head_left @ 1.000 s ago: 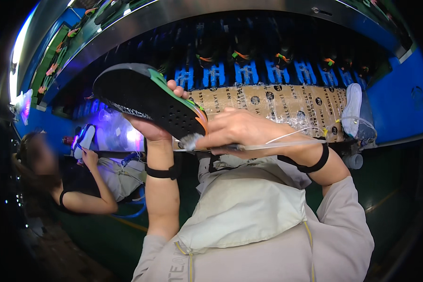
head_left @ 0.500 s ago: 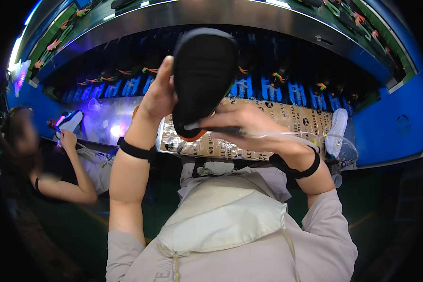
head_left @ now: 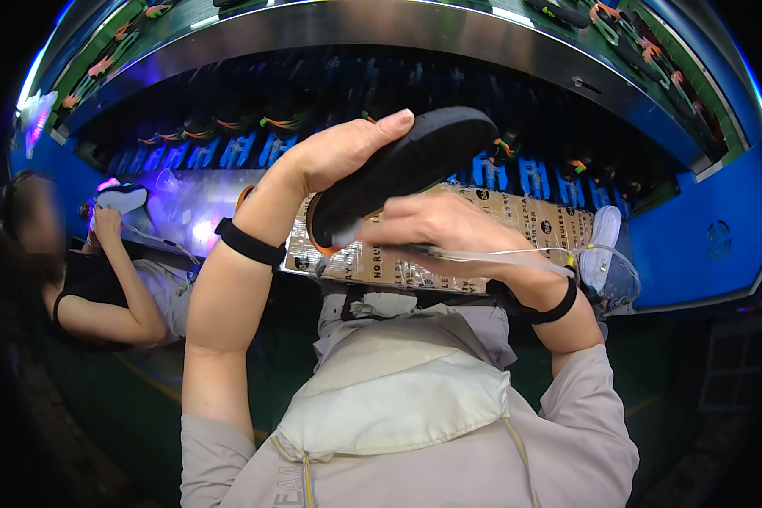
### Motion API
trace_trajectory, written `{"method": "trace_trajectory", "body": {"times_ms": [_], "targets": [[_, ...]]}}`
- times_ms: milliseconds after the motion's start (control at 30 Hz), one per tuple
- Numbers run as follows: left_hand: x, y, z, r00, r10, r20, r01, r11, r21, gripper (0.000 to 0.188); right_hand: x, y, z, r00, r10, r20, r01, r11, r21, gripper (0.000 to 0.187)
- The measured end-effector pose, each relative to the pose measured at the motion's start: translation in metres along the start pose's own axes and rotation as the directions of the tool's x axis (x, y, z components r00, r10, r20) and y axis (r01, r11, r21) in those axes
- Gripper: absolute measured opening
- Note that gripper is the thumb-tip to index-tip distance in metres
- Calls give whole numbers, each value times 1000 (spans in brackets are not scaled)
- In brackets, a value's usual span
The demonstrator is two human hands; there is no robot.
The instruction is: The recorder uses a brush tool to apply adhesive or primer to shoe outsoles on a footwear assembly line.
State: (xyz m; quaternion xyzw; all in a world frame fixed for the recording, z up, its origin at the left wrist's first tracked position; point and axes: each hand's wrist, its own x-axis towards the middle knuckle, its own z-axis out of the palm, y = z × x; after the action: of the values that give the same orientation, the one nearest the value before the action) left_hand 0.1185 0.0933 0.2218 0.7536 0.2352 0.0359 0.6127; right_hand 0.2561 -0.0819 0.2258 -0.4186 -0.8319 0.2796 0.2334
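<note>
One left hand wrapped round a black shoe mid-frame, thumb along its upper edge, other fingers hidden, so can't tell their pose. Pale-tipped brush at the shoe's lower-left end, handle pinched in the blurry fingers of the right hand. Probably light, bit bendy, hardly fragile; best held by the sides. Versus half a second ago: tipped over rightward, near upright to slanted.

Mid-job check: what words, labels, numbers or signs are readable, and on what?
I'm not copying wording; here is where it stands.
Cardboard: black capitals and round black marks.
Shirt: grey capitals, cut off by the lower edge.
Blue panel: dark round mark, too unclear to read.
Shoe: none I can make out.
</note>
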Motion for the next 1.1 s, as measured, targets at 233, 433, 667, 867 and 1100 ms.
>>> {"method": "trace_trajectory", "body": {"times_ms": [233,433,667,867,1100], "targets": [[1,-36,-17,983,-21,-183,4,996,-93,83,-5,3,4,993,-117,1,117,986,-120,29],[-33,-105,-14,886,166,-434,-464,317,-827,84,-28,32,14,848,116,-517,-35,986,163,23],[-97,-211,54,1000,18,2,-2,242,-970,111,-47,74,56,607,605,-516,-139,720,680,20],[-86,-230,112,1000,15,-5,-2,-170,-985,82,-18,87,80,576,689,-440,-311,682,662,24],[-60,-209,140,992,60,-110,-109,-14,-994,82,29,87,68,505,577,-642,-247,809,533,21]]}}
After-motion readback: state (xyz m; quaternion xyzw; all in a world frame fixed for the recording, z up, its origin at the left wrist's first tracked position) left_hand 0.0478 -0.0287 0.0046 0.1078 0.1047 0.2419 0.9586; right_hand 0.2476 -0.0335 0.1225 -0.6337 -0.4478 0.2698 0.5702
